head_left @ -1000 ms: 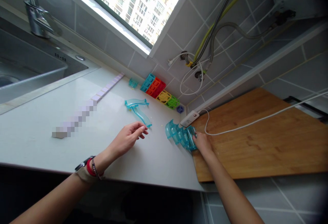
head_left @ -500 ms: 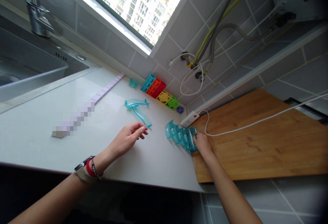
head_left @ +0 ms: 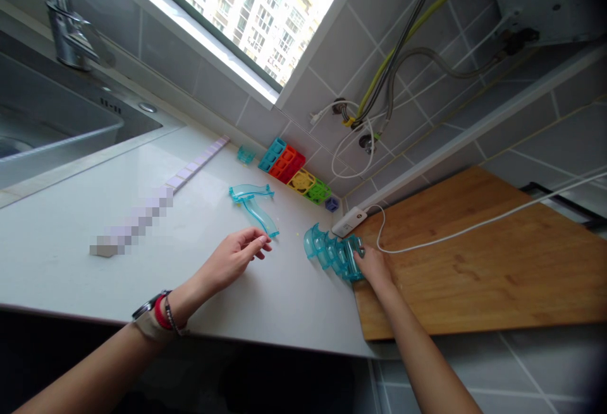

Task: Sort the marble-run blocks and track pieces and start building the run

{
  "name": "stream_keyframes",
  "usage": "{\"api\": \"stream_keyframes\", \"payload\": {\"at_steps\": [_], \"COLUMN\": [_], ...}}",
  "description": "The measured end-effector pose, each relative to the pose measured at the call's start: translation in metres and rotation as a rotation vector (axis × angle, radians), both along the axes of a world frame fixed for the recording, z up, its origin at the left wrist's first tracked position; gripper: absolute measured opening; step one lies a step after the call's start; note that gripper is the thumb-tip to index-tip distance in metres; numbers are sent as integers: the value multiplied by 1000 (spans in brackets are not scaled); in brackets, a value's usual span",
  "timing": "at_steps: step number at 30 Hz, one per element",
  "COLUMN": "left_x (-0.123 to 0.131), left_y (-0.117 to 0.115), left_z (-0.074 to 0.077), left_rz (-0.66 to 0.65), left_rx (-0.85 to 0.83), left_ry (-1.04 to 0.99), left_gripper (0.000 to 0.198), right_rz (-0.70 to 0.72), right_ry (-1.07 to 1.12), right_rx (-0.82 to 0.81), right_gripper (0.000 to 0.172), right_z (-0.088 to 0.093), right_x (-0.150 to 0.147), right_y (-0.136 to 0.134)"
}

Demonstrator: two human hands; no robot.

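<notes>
My right hand [head_left: 372, 265] has its fingers closed at the right end of a row of curved, see-through teal track pieces [head_left: 326, 251], by the cutting board's edge. It grips the end teal piece [head_left: 349, 256]; its fingertips are partly hidden. My left hand [head_left: 239, 253] hovers over the white counter with loosely bent fingers and nothing visible in it. Just beyond its fingertips lie long wavy teal track pieces [head_left: 263, 215], [head_left: 251, 191] one touching the other. A small teal piece [head_left: 245, 155] sits farther back near the wall.
Blue, red, yellow and green blocks [head_left: 287, 164] line the wall, with a small dark-blue cube [head_left: 331, 204] at the end. A white power adapter [head_left: 349, 222] trails its cable over the wooden cutting board [head_left: 455, 262]. A pale lilac strip [head_left: 190, 167] lies toward the sink [head_left: 128, 124].
Both hands stay nearly where they were, the right one still at the end teal piece. The whole view has shifted very slightly.
</notes>
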State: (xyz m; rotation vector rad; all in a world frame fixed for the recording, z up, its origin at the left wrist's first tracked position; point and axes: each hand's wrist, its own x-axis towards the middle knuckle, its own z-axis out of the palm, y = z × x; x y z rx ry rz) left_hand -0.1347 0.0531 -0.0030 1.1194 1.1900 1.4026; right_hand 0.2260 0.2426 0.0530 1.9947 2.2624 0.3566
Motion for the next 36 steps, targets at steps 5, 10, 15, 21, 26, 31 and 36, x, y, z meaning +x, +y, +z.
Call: {"api": "stream_keyframes", "payload": {"at_steps": [5,10,15,21,26,31,36], "left_x": [0,1,2,4,5,8,10], "left_y": [0,0,-1,0,-4,-6,-18], "left_z": [1,0,0,-13,-19,-9,13], "left_rz": [7,-2,-15,-122,-117,-107,-93], "left_rx": [5,8,-2,-3,-12,-44,-22], "left_ry": [-8,-8,18,142,255,380,679], "left_gripper": [38,38,37,35,31,29,28], "right_rz": [10,77,401,656,659,639,657], "right_ry": [44,199,471,761,932,1028,1075], "right_rx": [45,232,40,-184,-15,-52,-115], "right_gripper": [40,40,34,24,26,41,36], "right_z": [11,4,-21,-31,-57,-94,-99], "right_x": [0,-3,-50,-148,-213,-233,-223], "right_y": [-19,-69,-119,-126,-84,-61,-63]}}
